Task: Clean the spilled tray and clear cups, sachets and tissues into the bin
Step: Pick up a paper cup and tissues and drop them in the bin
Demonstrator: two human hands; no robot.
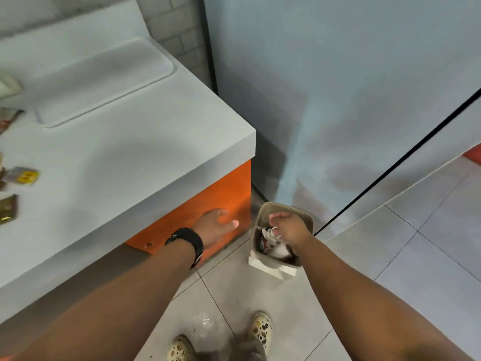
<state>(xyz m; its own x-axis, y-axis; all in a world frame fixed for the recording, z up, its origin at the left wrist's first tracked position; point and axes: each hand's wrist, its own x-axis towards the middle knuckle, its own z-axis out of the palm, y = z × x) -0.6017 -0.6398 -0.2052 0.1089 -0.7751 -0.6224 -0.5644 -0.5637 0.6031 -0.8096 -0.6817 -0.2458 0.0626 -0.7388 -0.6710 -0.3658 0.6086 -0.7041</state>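
Note:
A beige bin (pixel 308 222) stands on the floor by the counter's corner, with crumpled white tissues (pixel 276 250) inside. My right hand (pixel 290 227) hangs over its mouth, fingers loosely curled and thumb lifted apart. A white tissue lies just under the fingertips; I cannot tell if they touch it. My left hand (pixel 216 227), a black watch on its wrist, is open in front of the orange cabinet (pixel 234 196). On the white counter lies a white tray (pixel 104 82). Sachets (pixel 24 175) lie at the counter's left edge.
A gold sachet (pixel 7 209) and a torn wrapper (pixel 9 117) lie at the far left, beside a cream object (pixel 9 84) cut off by the frame. A white paper piece (pixel 276 269) sticks out under the bin. A grey wall panel (pixel 338 100) rises behind it.

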